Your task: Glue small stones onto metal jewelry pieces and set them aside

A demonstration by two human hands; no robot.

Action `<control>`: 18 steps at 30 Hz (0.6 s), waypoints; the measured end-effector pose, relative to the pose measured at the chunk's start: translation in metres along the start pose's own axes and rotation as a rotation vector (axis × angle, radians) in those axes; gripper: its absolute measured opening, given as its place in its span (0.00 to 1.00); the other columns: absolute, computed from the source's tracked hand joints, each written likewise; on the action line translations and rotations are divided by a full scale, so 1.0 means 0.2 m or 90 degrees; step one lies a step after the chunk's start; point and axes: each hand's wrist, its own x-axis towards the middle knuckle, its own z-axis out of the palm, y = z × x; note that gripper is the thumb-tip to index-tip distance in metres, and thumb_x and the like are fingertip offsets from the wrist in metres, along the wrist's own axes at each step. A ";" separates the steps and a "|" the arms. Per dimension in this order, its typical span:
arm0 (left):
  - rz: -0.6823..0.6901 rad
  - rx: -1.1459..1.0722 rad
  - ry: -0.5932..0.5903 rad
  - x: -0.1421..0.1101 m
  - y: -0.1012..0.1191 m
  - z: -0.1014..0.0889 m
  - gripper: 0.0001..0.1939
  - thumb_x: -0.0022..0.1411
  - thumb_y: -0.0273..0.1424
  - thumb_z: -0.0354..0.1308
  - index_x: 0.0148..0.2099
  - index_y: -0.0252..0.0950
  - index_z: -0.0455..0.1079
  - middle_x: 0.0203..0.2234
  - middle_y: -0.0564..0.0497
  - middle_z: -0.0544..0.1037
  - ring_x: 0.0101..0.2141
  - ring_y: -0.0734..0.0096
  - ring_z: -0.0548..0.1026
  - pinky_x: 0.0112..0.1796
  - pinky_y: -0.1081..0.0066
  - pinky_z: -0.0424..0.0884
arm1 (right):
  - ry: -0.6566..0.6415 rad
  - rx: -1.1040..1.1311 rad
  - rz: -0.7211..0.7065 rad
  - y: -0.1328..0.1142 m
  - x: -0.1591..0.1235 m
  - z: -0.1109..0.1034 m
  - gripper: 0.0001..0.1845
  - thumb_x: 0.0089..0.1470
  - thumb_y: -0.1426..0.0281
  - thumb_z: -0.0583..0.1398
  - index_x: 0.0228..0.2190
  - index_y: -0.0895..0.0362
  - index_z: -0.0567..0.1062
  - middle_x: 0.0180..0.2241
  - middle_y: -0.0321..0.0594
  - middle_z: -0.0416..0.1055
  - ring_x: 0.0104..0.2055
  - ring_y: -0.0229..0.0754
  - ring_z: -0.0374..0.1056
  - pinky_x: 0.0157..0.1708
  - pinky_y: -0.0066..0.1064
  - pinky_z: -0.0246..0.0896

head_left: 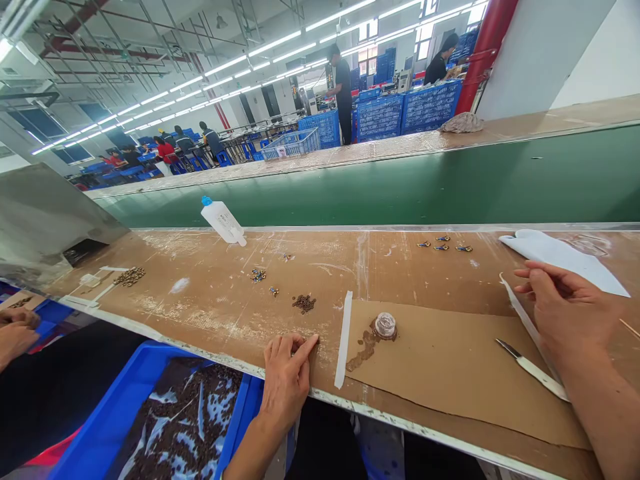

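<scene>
My left hand (286, 377) rests palm down at the table's front edge, its fingers bent onto the surface and one digit stretched out to the right. Just beyond it lies a small pile of brown bead-like pieces (304, 304). Raised over the right side, my right hand (570, 303) has its fingers pinched together; what they hold, if anything, is hidden. A knife-like tool with a white handle (543, 378) lies on the cardboard sheet (450, 360), left of my right forearm. On the same sheet stands a small clear cup (385, 325), with a brown wet stain around it.
Blue-and-gold pieces (441, 247) lie at the back right, others (259, 275) left of centre. A white bottle (223, 221) leans near the green belt (300, 203). White paper (565, 257) lies at right. A blue bin (130, 400) stands below; another person's hand (17, 337) is far left.
</scene>
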 end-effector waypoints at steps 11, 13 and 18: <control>-0.021 -0.007 0.016 -0.02 0.02 -0.01 0.19 0.61 0.22 0.48 0.47 0.43 0.73 0.34 0.48 0.73 0.34 0.68 0.70 0.36 0.65 0.67 | 0.003 -0.001 0.005 -0.01 0.00 0.00 0.15 0.39 0.68 0.58 0.31 0.59 0.76 0.30 0.37 0.73 0.23 0.29 0.61 0.26 0.25 0.61; -0.024 -0.003 0.015 -0.02 0.01 -0.01 0.19 0.61 0.22 0.47 0.47 0.44 0.73 0.34 0.48 0.73 0.34 0.68 0.70 0.36 0.64 0.67 | 0.004 -0.001 0.010 -0.01 0.00 0.00 0.16 0.38 0.67 0.57 0.32 0.59 0.76 0.30 0.38 0.73 0.23 0.30 0.61 0.25 0.26 0.61; -0.016 -0.013 0.014 -0.02 0.01 -0.01 0.20 0.60 0.20 0.48 0.47 0.44 0.73 0.34 0.48 0.73 0.34 0.68 0.69 0.36 0.64 0.66 | -0.003 -0.006 -0.012 0.00 0.00 0.00 0.16 0.38 0.66 0.57 0.32 0.59 0.76 0.30 0.38 0.73 0.23 0.31 0.61 0.25 0.27 0.60</control>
